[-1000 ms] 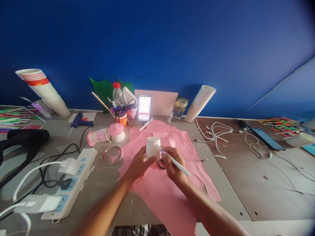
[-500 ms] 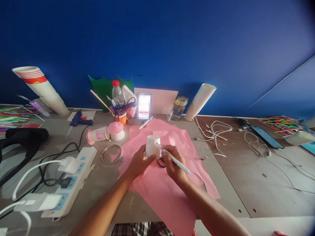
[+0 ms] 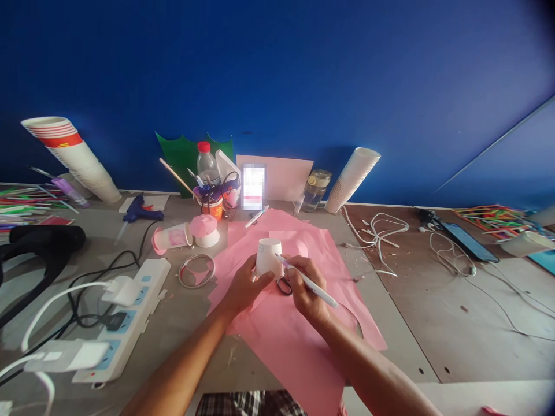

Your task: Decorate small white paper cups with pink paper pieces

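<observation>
A white, tapering paper cup (image 3: 267,261) is standing out near the frame's centre, narrow end up, over thin pink paper sheets (image 3: 303,346). The left hand (image 3: 246,284) is curling partly closed around it, gripping its lower left. The right hand (image 3: 309,288) is pinching a slim white pen (image 3: 321,294), its tip pointing at the cup's right wall; whether they're touching, I cannot tell. A slackening left grip could be letting the cup twist and the tip skid; hard pressing could be denting the wall.
</observation>
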{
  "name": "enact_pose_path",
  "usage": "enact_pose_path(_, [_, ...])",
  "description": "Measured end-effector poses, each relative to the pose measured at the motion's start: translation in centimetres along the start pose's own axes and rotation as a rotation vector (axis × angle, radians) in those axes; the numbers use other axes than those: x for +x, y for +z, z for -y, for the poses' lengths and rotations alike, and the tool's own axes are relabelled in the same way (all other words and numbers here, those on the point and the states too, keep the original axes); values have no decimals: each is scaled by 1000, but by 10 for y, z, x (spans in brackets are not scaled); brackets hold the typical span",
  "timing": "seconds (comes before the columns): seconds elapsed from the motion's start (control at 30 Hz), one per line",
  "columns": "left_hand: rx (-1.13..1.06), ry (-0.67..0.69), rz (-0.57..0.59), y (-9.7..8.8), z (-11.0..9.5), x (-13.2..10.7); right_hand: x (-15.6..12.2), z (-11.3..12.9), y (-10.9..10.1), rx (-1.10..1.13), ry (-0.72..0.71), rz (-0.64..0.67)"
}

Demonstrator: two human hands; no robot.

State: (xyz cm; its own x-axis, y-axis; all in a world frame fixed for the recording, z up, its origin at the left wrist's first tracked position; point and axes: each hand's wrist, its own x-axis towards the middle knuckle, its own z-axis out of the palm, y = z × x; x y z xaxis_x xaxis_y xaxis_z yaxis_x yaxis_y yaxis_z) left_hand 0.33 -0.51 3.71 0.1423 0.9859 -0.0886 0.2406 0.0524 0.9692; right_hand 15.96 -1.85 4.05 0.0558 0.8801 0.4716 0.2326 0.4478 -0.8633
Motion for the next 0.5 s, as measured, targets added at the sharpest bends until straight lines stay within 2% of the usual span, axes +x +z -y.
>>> enact_pose_path(0.2, [-15, -3, -2, -2, 0, 1, 2, 2, 2, 38, 38, -72])
enact_pose_path(0.37, [-25, -1, -11, -3, 2, 2, 4, -2, 4, 36, 11, -131])
enact_pose_path(0.5, [-33, -11, -19, -3, 2, 2, 3, -4, 4, 57, 30, -78])
